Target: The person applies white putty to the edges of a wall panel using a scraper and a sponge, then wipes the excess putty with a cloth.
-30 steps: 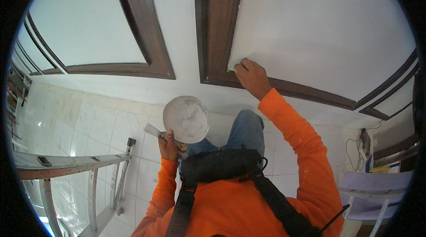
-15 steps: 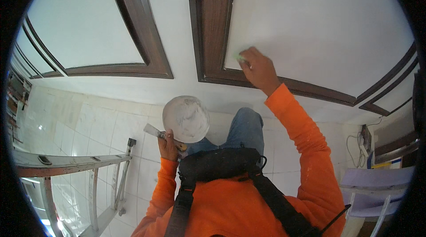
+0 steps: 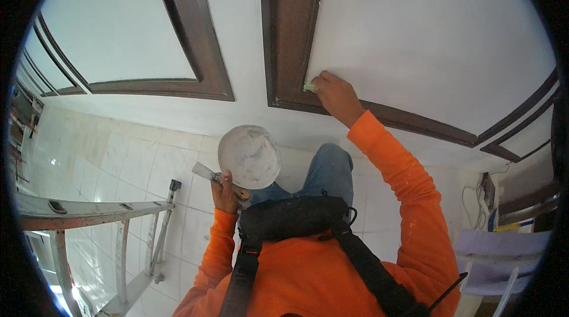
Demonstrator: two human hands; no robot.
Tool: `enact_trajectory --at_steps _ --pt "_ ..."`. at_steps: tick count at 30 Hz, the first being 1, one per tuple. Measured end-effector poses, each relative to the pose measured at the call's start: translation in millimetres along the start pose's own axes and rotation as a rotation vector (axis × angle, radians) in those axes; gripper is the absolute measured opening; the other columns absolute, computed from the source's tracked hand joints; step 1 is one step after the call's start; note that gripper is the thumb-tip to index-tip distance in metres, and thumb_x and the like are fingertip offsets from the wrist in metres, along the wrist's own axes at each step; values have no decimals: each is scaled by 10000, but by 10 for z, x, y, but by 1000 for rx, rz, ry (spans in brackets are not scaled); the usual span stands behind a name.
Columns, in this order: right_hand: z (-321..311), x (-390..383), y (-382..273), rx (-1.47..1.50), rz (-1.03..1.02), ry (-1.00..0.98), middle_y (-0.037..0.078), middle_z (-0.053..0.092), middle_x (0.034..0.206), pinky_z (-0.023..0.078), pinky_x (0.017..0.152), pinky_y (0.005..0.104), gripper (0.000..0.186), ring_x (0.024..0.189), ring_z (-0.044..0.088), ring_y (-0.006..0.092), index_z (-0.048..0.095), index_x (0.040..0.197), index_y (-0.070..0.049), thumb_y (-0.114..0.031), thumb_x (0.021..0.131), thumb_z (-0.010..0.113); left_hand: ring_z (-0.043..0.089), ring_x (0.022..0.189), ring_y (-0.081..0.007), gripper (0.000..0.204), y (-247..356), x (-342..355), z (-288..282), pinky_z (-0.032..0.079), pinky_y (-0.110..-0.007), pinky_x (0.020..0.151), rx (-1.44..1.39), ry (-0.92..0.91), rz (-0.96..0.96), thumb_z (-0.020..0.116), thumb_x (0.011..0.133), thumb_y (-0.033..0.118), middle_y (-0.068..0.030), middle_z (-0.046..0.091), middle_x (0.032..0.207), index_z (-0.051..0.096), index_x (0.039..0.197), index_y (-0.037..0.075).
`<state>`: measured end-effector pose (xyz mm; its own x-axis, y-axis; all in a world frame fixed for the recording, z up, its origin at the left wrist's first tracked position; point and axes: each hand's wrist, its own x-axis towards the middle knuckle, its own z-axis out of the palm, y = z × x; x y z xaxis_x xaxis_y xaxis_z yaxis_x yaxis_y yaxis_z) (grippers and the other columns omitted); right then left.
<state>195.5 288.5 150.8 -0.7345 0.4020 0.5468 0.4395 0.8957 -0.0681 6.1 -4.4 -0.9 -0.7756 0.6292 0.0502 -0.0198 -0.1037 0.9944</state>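
My right hand [image 3: 338,96] is closed on a small pale green piece, perhaps a sponge or cloth [image 3: 309,88]. It presses this piece at the lower left inner corner of a dark brown wooden frame moulding [image 3: 288,88] around a white wall panel [image 3: 427,38]. Lower down, my left hand [image 3: 224,195] grips a putty knife [image 3: 204,171], its metal blade pointing left. The same hand supports a round pale bowl [image 3: 228,154] smeared inside with white paste. How the fingers sit beneath the bowl is hidden.
A metal ladder [image 3: 95,215] stands on the white tiled floor [image 3: 133,154] to my left. Another framed panel [image 3: 118,26] is on the wall at upper left. Toward the right are a lilac chair [image 3: 504,252] and loose cables [image 3: 471,201].
My right hand has moved slightly left and down with the green piece, from the white panel onto the frame's inner corner. My left hand keeps the bowl and putty knife almost still.
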Motion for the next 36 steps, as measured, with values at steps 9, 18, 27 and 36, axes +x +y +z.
enact_trajectory --at_steps 9,18,27,36 --pt "155 -57 -62 -140 42 109 100 503 806 509 627 400 71 729 589 290 562 843 -51 -102 803 588 512 723 -90 181 247 -51 54 445 -246 626 76 -28 -90 494 972 197 -16 531 805 467 975 18" --pt "-293 17 -135 47 148 234 99 530 834 483 624 401 89 709 579 306 604 895 -47 -95 822 591 488 700 -87 198 22 -23 -62 436 -249 616 8 -56 -152 506 968 213 -10 513 795 467 966 20" --pt "-37 -50 1 119 78 6 114 540 853 477 683 416 105 782 576 322 613 906 -23 -93 836 579 487 755 -88 258 33 -58 -47 433 -238 666 -17 -52 -144 503 971 219 -15 511 842 445 1076 -10" --pt "84 -60 -59 -58 99 11 117 531 861 511 689 424 95 783 589 312 581 864 -45 -129 820 592 517 530 -81 280 25 -45 19 413 -231 459 30 64 -7 502 966 305 -9 509 680 464 920 32"
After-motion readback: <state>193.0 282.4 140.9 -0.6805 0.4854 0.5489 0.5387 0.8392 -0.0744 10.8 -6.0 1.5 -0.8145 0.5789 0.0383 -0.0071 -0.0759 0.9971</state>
